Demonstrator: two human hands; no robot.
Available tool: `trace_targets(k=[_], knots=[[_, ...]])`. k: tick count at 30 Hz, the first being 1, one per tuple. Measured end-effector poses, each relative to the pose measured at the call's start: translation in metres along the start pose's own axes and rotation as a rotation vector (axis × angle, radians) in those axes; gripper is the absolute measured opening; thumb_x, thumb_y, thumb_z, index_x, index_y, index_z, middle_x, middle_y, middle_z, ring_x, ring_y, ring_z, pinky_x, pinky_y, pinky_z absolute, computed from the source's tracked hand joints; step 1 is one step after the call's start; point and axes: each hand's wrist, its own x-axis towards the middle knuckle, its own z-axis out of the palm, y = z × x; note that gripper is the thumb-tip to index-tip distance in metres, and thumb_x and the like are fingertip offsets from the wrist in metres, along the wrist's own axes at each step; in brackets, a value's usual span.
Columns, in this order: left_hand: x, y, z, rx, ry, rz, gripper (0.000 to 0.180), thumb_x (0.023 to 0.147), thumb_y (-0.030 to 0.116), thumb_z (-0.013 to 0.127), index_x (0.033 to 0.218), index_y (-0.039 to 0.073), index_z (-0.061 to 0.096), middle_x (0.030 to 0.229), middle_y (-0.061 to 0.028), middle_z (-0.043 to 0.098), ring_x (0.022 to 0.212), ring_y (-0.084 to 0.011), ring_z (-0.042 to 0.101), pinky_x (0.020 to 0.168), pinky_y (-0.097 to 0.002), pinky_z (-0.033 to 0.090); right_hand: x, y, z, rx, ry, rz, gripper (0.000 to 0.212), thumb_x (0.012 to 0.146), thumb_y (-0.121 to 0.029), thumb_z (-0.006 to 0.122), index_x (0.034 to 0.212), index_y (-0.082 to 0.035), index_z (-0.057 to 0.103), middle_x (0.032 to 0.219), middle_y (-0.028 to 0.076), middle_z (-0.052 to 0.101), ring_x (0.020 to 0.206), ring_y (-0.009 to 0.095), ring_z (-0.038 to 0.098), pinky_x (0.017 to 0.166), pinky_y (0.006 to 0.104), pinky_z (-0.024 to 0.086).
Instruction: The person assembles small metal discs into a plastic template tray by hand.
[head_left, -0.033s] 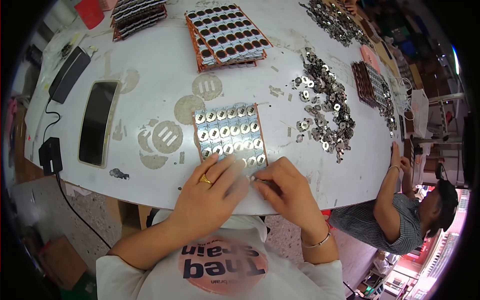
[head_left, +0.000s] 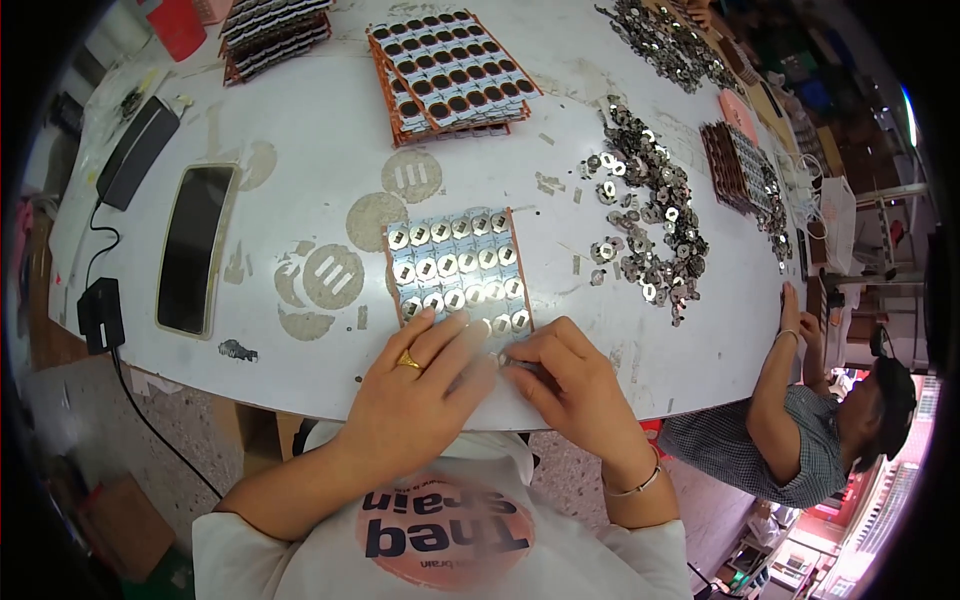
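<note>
A flat panel (head_left: 455,262) with an orange edge lies before me, bearing rows of shiny round metal pieces with dark diamond-shaped centres. My left hand (head_left: 412,385), with a gold ring, rests over the panel's near left corner. Its fingers are stretched out, and the ones toward the right are blurred. At the near right corner, my right hand (head_left: 570,380) is closed in a pinch, thumb against fingers. A small silvery piece (head_left: 497,357) shows at these fingertips; its exact shape is unclear. Both hands partly hide the panel's nearest row.
Loose metal pieces (head_left: 660,215) spread in a heap to the right. Stacked panels with dark circles (head_left: 455,75) stand at the back, beside another stack (head_left: 275,40). A phone (head_left: 198,250) lies left, near a black device with a cable (head_left: 140,150). A person (head_left: 790,430) sits at the right edge.
</note>
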Motion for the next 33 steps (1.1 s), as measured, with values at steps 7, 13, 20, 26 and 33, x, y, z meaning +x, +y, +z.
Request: trace_targets(k=[7,13,20,26,33], knots=[[0.0,-0.001,-0.004,0.073,-0.037,-0.004,0.034,0.087,0.015,0.077,0.121,0.017,0.078,0.136,-0.0094,0.068,0.131,-0.0296,0.062,0.117,-0.0508,0.045,0.005,0.005,-0.021,-0.002,0.028,-0.019,0.026,0.092,0.003,0.076,0.117,-0.003,0.076,0.097,0.009,0.067,0.079,0.018,0.066,0.068,0.0291,0.054],[0.002,0.002,-0.004,0.075,-0.06,-0.02,0.043,0.086,0.013,0.075,0.128,0.022,0.077,0.135,-0.0098,0.067,0.13,-0.0289,0.062,0.118,-0.0501,0.042,0.021,0.029,-0.042,-0.495,0.35,-0.077,0.034,0.092,0.003,0.071,0.125,-0.003,0.072,0.105,0.015,0.073,0.096,0.035,0.067,0.083,0.0435,0.057],[0.001,0.003,-0.006,0.053,-0.082,-0.039,0.042,0.086,0.013,0.075,0.128,0.021,0.077,0.137,-0.0104,0.064,0.133,-0.0297,0.059,0.12,-0.0502,0.04,0.027,0.044,-0.033,-0.67,0.318,-0.174,0.033,0.089,0.004,0.076,0.121,-0.001,0.074,0.104,0.013,0.075,0.088,0.028,0.069,0.078,0.0366,0.059],[0.004,0.001,-0.006,0.04,-0.105,0.006,0.045,0.087,0.009,0.066,0.13,0.016,0.074,0.135,-0.0148,0.063,0.133,-0.0331,0.058,0.121,-0.0506,0.039,0.011,0.037,-0.035,0.095,0.378,0.125,0.021,0.091,0.007,0.074,0.11,-0.002,0.079,0.102,0.009,0.078,0.087,0.013,0.075,0.078,0.0263,0.061],[0.003,0.001,-0.003,0.027,-0.076,-0.053,0.044,0.082,0.01,0.076,0.124,0.023,0.079,0.135,-0.0101,0.065,0.133,-0.0309,0.06,0.12,-0.0515,0.039,0.003,0.037,-0.042,-0.158,0.299,0.006,0.026,0.09,0.01,0.069,0.112,-0.002,0.077,0.101,0.01,0.075,0.089,0.021,0.072,0.075,0.031,0.058]])
